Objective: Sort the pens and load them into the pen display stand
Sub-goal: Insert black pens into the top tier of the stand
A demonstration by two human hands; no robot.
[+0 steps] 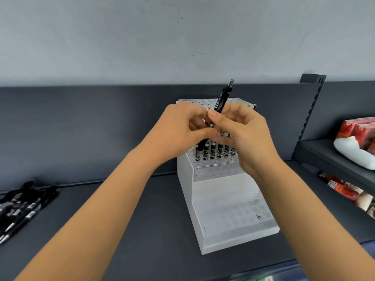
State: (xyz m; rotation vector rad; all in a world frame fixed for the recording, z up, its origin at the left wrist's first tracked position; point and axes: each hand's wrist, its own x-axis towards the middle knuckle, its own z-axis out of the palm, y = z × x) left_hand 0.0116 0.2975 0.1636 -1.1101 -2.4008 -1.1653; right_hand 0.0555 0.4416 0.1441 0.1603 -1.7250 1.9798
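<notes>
Left hand (178, 132) and right hand (245, 136) are pinching black pen (222, 99) above stand (229, 209): likely light, rigid, slick; best gripped mid-barrel.

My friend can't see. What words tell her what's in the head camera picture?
The left hand and right hand hold a black pen over a clear stepped pen stand on a dark shelf. A row of pens stands in it; loose pens lie far left.

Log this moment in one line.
left hand and right hand grip black pen; pen tilted over display stand; stand partly loaded; loose pens left
</notes>
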